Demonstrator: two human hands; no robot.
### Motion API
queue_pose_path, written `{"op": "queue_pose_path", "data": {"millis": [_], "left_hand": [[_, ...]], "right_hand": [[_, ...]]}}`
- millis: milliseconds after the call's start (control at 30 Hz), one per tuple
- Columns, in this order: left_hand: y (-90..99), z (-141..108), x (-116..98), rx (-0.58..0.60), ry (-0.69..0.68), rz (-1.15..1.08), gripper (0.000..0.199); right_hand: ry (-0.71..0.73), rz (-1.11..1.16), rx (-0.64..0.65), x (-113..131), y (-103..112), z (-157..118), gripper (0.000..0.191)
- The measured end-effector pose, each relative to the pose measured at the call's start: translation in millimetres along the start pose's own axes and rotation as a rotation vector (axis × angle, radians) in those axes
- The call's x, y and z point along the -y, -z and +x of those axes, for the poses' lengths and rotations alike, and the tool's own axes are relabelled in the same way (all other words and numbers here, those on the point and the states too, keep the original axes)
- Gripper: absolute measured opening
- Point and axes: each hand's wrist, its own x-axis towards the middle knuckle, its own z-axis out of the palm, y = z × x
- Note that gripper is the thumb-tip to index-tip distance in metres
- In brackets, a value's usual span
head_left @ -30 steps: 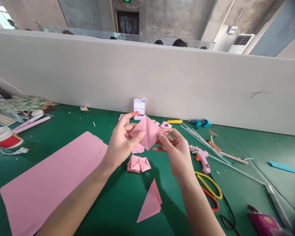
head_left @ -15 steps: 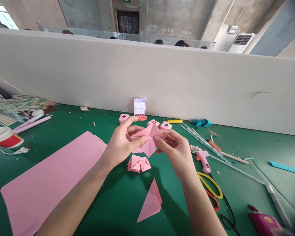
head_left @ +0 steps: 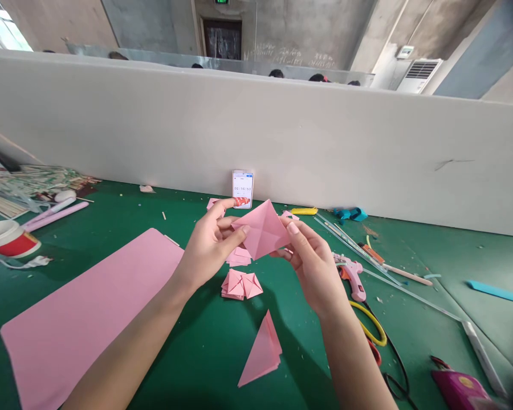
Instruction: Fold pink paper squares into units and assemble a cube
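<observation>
A creased pink paper square [head_left: 263, 230] is held up between both hands. My left hand [head_left: 211, 242] pinches its left corner; a red wrap covers one fingertip. At the right corner, my right hand [head_left: 310, 253] grips the paper with the thumb in front. Beneath the hands lie folded pink pieces [head_left: 241, 285] in a small pile, and more pink paper [head_left: 239, 257] sits just behind them. Nearer to me is a folded pink triangle stack [head_left: 261, 353]. A large pink sheet [head_left: 94, 307] extends to the left, partly under my left forearm.
A phone [head_left: 243, 185] showing a timer leans on the white partition [head_left: 256, 131]. To the right are a pink glue gun [head_left: 353, 276], yellow-handled scissors [head_left: 371, 324] and a magenta tool [head_left: 461, 390]. A paper cup [head_left: 11, 239] and sticks [head_left: 38, 182] are at left.
The paper between my hands has opened from a pinched, pointed shape to a flatter square. My right hand has shifted slightly right, and both thumbs have moved apart toward the corners.
</observation>
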Motion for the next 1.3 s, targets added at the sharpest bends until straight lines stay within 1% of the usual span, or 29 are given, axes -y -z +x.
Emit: {"op": "queue_pose_path", "data": {"millis": [133, 233, 400, 567, 667, 767, 833, 1000, 1100, 1200, 1300], "left_hand": [[-0.9, -2.0, -3.1, -0.005, 0.003, 0.033, 0.047], [-1.7, -2.7, -2.2, 0.004, 0.007, 0.043, 0.052], [-2.4, -1.5, 3.6, -0.004, -0.022, 0.037, 0.054], [-4.0, -2.4, 2.7, 0.0, -0.038, 0.076, 0.053], [-5.1, -3.9, 1.7, -0.003, -0.087, 0.119, 0.048], [-6.2, -5.6, 2.2, -0.025, -0.162, 0.188, 0.04], [-6.8, -6.4, 2.6, -0.029, -0.185, 0.224, 0.038], [-6.7, -6.5, 2.1, 0.006, -0.162, 0.246, 0.04], [-6.2, -5.9, 1.2, 0.019, -0.157, 0.255, 0.041], [-6.3, -5.6, 1.7, -0.025, -0.214, 0.269, 0.04], [-6.9, -5.7, 3.5, -0.08, -0.283, 0.332, 0.038]], "right_hand": [[-0.116, 0.089, 0.04, -2.5, 4.9, 2.8, 0.031], [-0.173, 0.123, 0.097, -6.5, 5.4, 4.0, 0.029], [-0.193, 0.062, 0.161, -10.8, 2.7, 4.5, 0.03], [-0.222, -0.015, 0.217, -10.7, 0.7, 3.6, 0.039], [-0.237, 0.012, 0.243, -12.1, -1.1, 2.3, 0.046], [-0.235, 0.059, 0.238, -14.7, -3.3, 1.9, 0.051], [-0.241, 0.083, 0.23, -16.3, -4.5, 2.4, 0.049], [-0.265, 0.083, 0.155, -18.7, -5.8, 4.4, 0.04], [-0.249, 0.089, 0.143, -18.0, -6.5, 4.4, 0.039], [-0.206, 0.114, 0.144, -15.0, -7.7, 3.2, 0.046], [-0.227, 0.143, 0.166, -12.1, -9.0, 2.2, 0.055]]}}
